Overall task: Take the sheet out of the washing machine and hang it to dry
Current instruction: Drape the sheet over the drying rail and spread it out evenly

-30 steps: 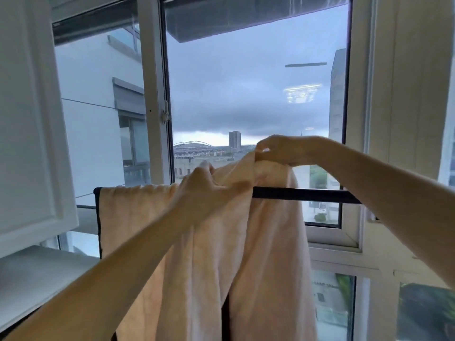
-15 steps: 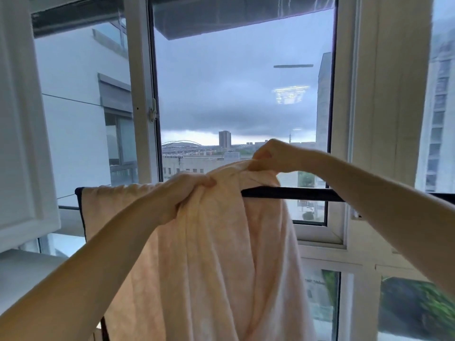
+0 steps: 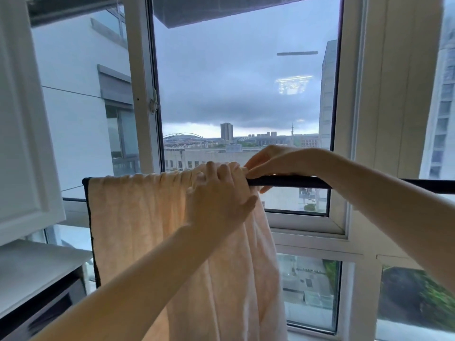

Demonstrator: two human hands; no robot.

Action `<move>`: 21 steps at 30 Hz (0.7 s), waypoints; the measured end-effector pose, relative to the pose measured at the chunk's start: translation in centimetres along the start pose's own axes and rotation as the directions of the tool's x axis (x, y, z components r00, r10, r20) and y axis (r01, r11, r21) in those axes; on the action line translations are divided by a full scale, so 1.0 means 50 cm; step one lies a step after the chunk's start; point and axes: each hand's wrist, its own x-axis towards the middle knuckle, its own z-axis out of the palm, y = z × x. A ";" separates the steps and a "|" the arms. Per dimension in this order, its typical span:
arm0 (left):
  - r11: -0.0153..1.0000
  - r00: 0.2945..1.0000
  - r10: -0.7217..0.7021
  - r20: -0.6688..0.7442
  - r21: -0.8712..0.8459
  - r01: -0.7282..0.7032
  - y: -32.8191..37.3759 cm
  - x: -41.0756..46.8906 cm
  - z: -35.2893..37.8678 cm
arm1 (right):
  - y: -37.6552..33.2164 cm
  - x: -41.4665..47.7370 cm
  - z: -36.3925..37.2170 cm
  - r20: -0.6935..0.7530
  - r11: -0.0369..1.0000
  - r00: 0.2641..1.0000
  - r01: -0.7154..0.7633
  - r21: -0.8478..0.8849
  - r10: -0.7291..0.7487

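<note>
Nearest the viewer, the left forearm rises from the lower left to the left hand, which lies flat on the sheet with fingers straight and thumb spread, pressing the cloth without gripping it; the fingertips reach the top of the fold. The pale peach sheet is already draped over the rod: to the left of this palm it hangs fairly smooth as far as a dark-trimmed edge, while directly beneath the palm and below it the cloth is gathered into long vertical folds. Just to the right of the left fingertips, the right hand pinches the sheet's upper edge where it crosses the rod, and one digit shows under the bar. The dark rod runs level from left to right, and everything to the right of the pinch is bare bar, passing behind the right forearm. The deciding relation appears to be this: the bunched cloth lies left of the pinch, the free rod lies right of it, and the right hand is nearer that free stretch, so spreading would probably mean drawing the edge rightward along the bar while the left palm anchors the cloth. Beyond stand a white window frame and, left of both hands, a cupboard door
</note>
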 end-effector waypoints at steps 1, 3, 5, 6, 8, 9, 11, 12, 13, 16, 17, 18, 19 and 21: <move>0.996 0.999 0.008 0.033 0.088 -0.010 0.002 0.003 0.005 | 0.002 -0.002 0.001 -0.039 0.997 0.999 0.002 -0.071 -0.004; 0.989 0.999 0.029 0.027 0.145 -0.033 0.001 0.005 0.008 | 0.005 0.002 0.006 -0.153 0.962 0.987 -0.006 -0.274 -0.037; 1.000 1.000 0.021 -0.006 0.007 -0.021 -0.006 0.005 -0.004 | 0.007 0.009 0.013 -0.214 0.927 0.974 -0.006 -0.376 -0.080; 0.991 1.000 0.019 -0.013 -0.135 -0.021 -0.014 0.006 -0.013 | 0.007 0.013 0.015 -0.228 0.916 0.969 -0.003 -0.402 -0.097; 0.931 0.999 -0.014 0.038 -0.363 0.027 -0.038 0.017 -0.034 | 0.003 0.018 0.015 -0.255 0.915 0.960 0.001 -0.404 -0.114; 0.893 0.991 -0.053 0.119 -0.438 0.101 -0.054 0.028 -0.046 | 0.000 0.018 0.012 -0.280 0.924 0.952 0.004 -0.383 -0.120; 0.722 0.931 -0.164 0.327 -0.603 0.339 -0.087 0.051 -0.068 | -0.005 0.018 -0.002 -0.353 0.937 0.924 0.017 -0.349 -0.148; 0.585 0.885 -0.194 0.423 -0.675 0.451 -0.101 0.059 -0.079 | -0.009 0.018 -0.010 -0.383 0.937 0.908 0.030 -0.348 -0.171; 0.448 0.842 -0.204 0.499 -0.717 0.534 -0.114 0.064 -0.086 | -0.015 0.019 -0.017 -0.404 0.934 0.893 0.044 -0.356 -0.196; 0.182 0.782 -0.201 0.590 -0.762 0.621 -0.139 0.078 -0.097 | -0.037 0.030 -0.023 -0.436 0.915 0.857 0.094 -0.392 -0.275; 0.132 0.782 -0.211 0.587 -0.775 0.618 -0.145 0.085 -0.099 | -0.044 0.036 -0.021 -0.453 0.912 0.842 0.106 -0.395 -0.294; 0.094 0.784 -0.232 0.576 -0.789 0.607 -0.153 0.092 -0.101 | -0.051 0.042 -0.019 -0.474 0.914 0.827 0.110 -0.391 -0.303; 0.082 0.790 -0.260 0.555 -0.803 0.591 -0.161 0.099 -0.103 | -0.058 0.049 -0.016 -0.496 0.918 0.814 0.108 -0.383 -0.303; 0.175 0.817 -0.319 0.480 -0.818 0.549 -0.179 0.115 -0.105 | -0.070 0.063 -0.011 -0.529 0.937 0.805 0.091 -0.338 -0.269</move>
